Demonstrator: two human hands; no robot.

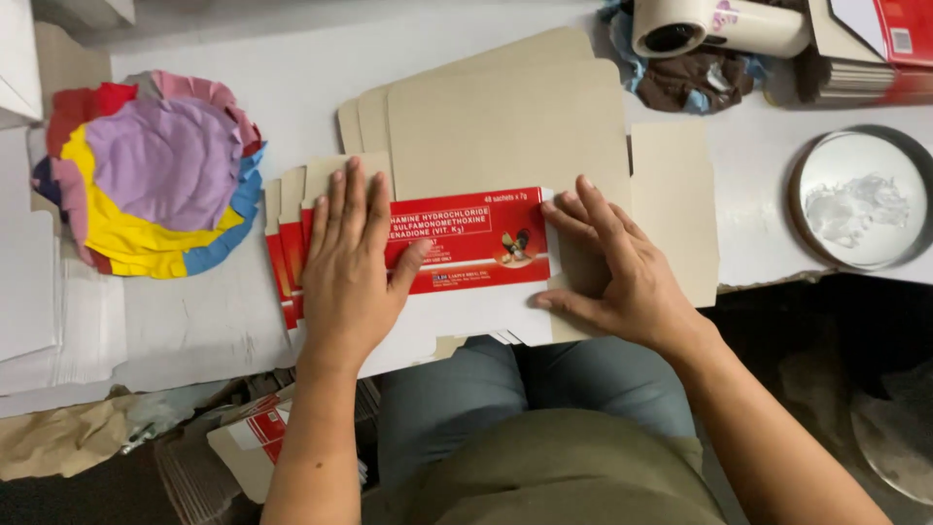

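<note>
So I've got both hands flat on a stack of unfolded carton blanks on the white table. My left hand is pressed palm-down, fingers spread and straight, not gripping anything, just holding down the left end of the folded red flap and the fanned-out edges of the blanks under it. My right hand is on the right end of that same flap, fingers stretched out and slightly splayed, fingertips touching the red panel's edge, thumb tucked low against the white strip below it. Nothing pinched there either, far as I can see, though the underside of that hand is hidden.

The blanks are plain brown cardboard on the side facing up, red printed on the folded bit, and they sit right at the table's near edge, over my lap.

Off to the left there's a pile of coloured rags, purple on top with yellow, pink and blue under. Far right is a round metal dish with some clear whitish stuff in it, maybe glue. Top right, a white tape-dispenser-looking thing and a stack of more red cartons.
</note>
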